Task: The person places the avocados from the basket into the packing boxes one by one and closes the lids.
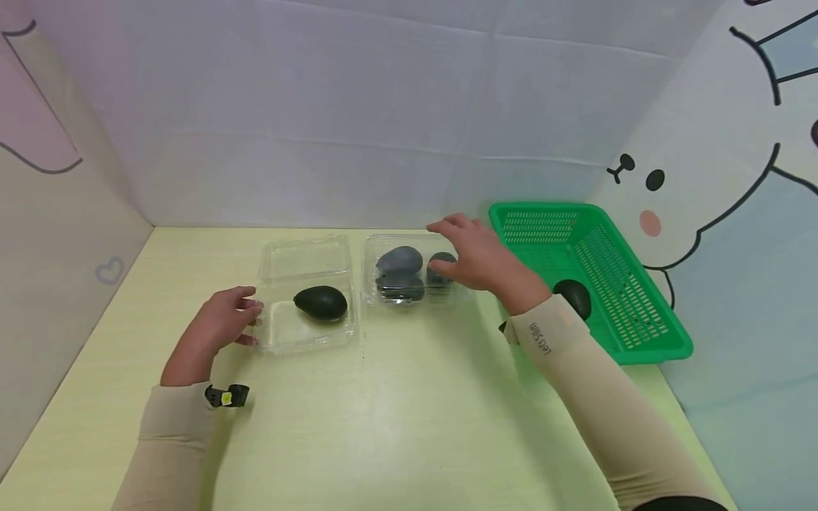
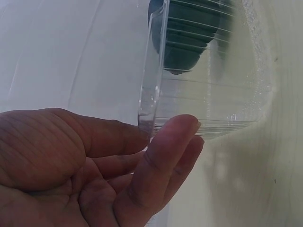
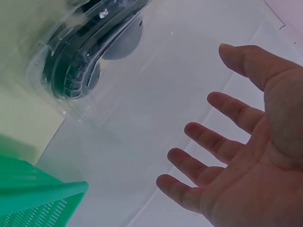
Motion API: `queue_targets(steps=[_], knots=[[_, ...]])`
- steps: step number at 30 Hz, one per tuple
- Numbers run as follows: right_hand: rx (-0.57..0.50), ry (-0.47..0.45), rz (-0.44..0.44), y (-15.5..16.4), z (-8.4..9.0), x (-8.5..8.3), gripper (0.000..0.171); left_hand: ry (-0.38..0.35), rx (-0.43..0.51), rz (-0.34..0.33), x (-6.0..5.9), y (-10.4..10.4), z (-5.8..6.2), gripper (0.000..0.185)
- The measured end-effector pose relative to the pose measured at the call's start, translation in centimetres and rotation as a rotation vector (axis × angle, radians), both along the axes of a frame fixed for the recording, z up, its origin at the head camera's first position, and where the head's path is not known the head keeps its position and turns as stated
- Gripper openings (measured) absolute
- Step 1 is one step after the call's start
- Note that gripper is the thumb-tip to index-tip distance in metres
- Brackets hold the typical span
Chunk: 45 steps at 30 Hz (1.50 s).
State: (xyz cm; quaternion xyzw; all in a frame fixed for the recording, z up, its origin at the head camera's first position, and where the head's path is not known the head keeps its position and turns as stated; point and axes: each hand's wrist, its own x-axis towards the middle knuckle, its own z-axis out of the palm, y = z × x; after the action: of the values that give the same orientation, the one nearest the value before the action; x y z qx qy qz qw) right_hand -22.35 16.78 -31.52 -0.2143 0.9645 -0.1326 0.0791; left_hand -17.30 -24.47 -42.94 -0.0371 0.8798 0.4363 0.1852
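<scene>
Yellow table (image 1: 409, 426): closed box (image 1: 409, 273) full, open box (image 1: 305, 301) holds one avocado (image 1: 321, 303) (one left in basket (image 1: 639, 333)); left hand (image 1: 214, 330) touches it, right hand (image 1: 476, 255) released.

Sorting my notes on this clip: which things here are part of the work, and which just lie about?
In use: left hand, open box, avocado, right hand, closed box.
Lying about: green basket, avocado in it.

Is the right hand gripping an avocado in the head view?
No, the right hand hovers open above the closed clamshell box, holding nothing.
</scene>
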Motion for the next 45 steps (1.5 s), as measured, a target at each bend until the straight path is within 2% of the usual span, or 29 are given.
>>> queue_targets(steps=[8, 16, 23, 35, 45], knots=[[-0.017, 0.004, -0.056, 3.9, 0.0, -0.2, 0.065, 0.002, 0.001, 0.003, -0.1, 0.6, 0.0, 0.062], [0.014, 0.008, -0.14, 8.4, -0.3, 0.1, 0.063, 0.011, 0.009, 0.005, 0.0, 0.8, 0.2, 0.062], [-0.002, -0.044, -0.2, 12.5, -1.1, 0.4, 0.065, -0.007, -0.009, 0.01, 0.0, 0.8, 0.1, 0.061], [0.044, -0.101, -0.301, 18.3, -2.7, 0.7, 0.071, -0.004, -0.007, 0.01, 0.3, 0.9, 0.3, 0.061], [0.06, -0.175, -0.34, 21.3, -2.6, 0.6, 0.073, 0.004, 0.015, 0.006, 0.4, 0.9, 0.3, 0.062]])
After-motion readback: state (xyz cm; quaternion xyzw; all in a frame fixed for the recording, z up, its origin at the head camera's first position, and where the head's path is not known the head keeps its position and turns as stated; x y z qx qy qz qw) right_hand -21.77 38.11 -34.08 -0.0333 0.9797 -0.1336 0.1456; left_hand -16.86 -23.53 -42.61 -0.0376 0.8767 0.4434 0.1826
